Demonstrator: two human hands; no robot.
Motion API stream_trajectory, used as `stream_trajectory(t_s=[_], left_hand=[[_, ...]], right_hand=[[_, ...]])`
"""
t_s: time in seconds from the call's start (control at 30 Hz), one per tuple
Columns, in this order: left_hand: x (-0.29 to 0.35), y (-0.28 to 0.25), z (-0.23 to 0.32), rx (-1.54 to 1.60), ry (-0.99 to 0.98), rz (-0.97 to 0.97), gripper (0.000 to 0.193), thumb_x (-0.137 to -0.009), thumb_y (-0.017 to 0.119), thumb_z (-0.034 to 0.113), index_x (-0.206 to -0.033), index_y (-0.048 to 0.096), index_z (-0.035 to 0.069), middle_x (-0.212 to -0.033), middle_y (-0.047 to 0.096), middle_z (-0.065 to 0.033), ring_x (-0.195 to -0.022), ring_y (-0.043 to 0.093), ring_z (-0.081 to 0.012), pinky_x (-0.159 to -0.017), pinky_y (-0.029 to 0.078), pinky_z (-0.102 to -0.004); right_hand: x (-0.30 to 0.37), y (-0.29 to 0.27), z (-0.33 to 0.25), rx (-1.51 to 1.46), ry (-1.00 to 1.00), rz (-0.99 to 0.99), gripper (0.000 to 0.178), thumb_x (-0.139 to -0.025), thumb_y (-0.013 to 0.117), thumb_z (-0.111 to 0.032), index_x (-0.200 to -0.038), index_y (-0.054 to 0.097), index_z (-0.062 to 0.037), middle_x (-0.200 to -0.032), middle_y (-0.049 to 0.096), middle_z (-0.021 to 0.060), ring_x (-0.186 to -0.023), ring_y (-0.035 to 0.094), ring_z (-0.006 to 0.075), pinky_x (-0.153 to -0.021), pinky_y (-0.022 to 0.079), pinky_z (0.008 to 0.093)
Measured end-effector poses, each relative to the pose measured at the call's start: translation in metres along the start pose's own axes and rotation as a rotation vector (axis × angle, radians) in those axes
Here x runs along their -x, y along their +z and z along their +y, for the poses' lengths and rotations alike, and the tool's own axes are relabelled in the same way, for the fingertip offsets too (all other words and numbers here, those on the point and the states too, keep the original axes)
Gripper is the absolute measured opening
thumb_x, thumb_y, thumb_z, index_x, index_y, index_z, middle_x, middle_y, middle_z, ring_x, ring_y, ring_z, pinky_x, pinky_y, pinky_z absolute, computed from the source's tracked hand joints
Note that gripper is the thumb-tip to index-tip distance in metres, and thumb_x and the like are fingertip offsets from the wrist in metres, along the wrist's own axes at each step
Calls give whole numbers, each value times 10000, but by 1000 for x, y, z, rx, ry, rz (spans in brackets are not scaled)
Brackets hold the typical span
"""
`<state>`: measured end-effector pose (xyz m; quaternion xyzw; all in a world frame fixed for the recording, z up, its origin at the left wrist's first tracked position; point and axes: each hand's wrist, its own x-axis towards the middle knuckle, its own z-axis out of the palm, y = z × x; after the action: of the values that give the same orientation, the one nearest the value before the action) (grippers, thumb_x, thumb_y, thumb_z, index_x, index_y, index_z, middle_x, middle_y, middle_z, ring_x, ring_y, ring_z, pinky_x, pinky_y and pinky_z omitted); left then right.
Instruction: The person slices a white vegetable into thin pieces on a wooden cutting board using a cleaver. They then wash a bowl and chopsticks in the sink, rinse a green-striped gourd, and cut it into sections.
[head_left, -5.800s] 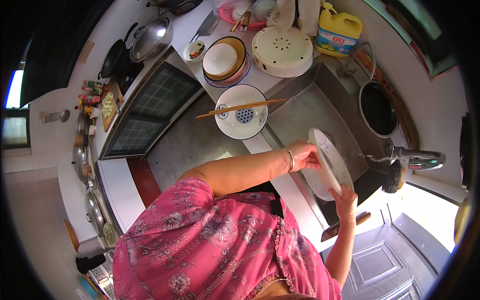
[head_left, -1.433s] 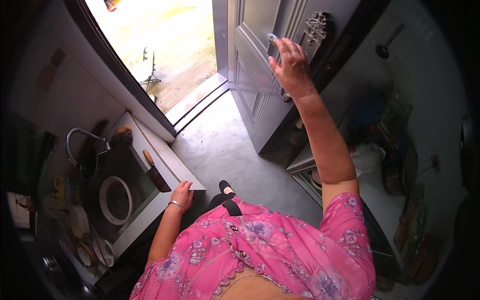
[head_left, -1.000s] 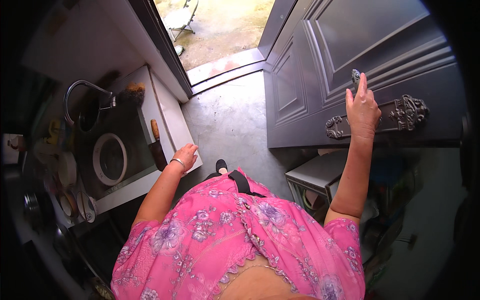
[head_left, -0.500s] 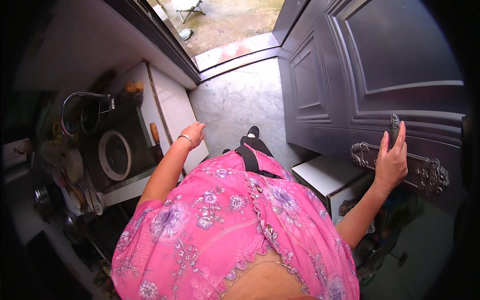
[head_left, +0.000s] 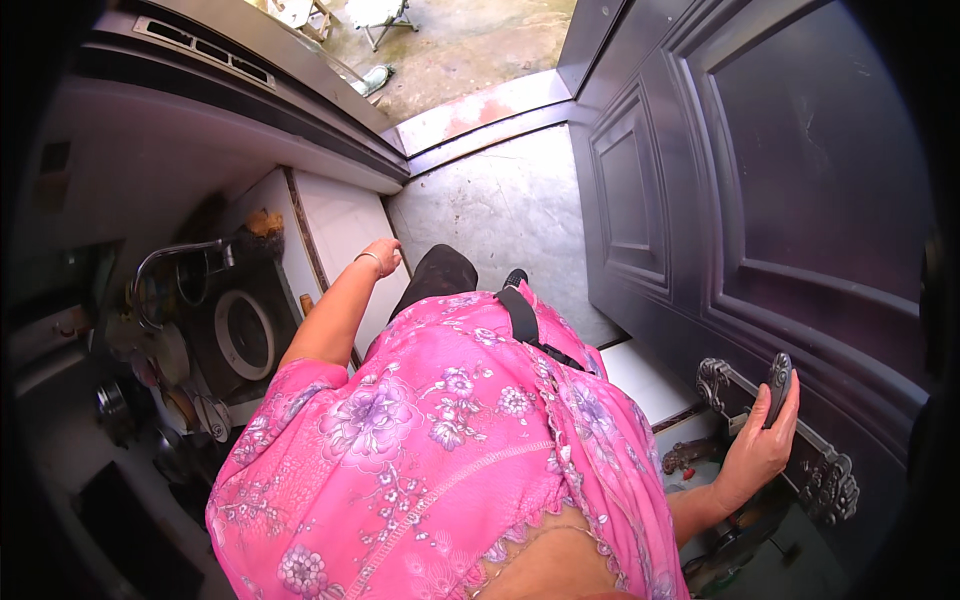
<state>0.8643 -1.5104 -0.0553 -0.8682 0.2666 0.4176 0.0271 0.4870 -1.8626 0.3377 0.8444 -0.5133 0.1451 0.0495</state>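
Note:
My right hand (head_left: 757,452) is closed on the ornate dark metal door handle (head_left: 779,388), its thumb on one side and fingers on the other. The handle sits on a long scrolled backplate (head_left: 826,487) fixed to the dark panelled door (head_left: 655,190), which stands ajar at my right. My left hand (head_left: 380,256) hangs free beside a white counter side (head_left: 345,215), its fingers loosely curled and apart. Nothing shows in it, and a bracelet circles the wrist.
A doorway sill (head_left: 490,125) lies ahead, with a folding stool (head_left: 376,14) outside. At left are a curved faucet (head_left: 150,270) and a round white-rimmed basin (head_left: 244,335). A low white cabinet (head_left: 645,378) stands beside the door.
I have stepped forward, one knee now raised. The doorway, door and handle sit differently in view, the handle lower and nearer my body. My right hand stays at the handle; the left stays free.

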Motion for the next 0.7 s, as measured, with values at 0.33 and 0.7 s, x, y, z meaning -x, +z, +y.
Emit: stream_trajectory(t_s=[0.33, 0.7], left_hand=[[-89, -48, -44, 60, -60, -20, 388, -844, 589, 221, -1202, 569, 73, -1222, 574, -173, -1138, 540, -322, -990, 424, -383], [-129, -106, -49, 161, -8, 30, 394, -830, 591, 234, -1193, 577, 79, -1188, 597, -165, -1120, 557, -317, -964, 441, -375]], right_hand=[[-26, 31, -34, 288, 201, 119, 253, -872, 620, -359, -884, 622, -107, -847, 665, 75, -694, 621, 327, -539, 453, 419], [-56, 54, -60, 364, 57, 230, 200, -878, 600, -255, -1003, 638, -103, -1000, 639, 53, -920, 597, 279, -734, 447, 425]])
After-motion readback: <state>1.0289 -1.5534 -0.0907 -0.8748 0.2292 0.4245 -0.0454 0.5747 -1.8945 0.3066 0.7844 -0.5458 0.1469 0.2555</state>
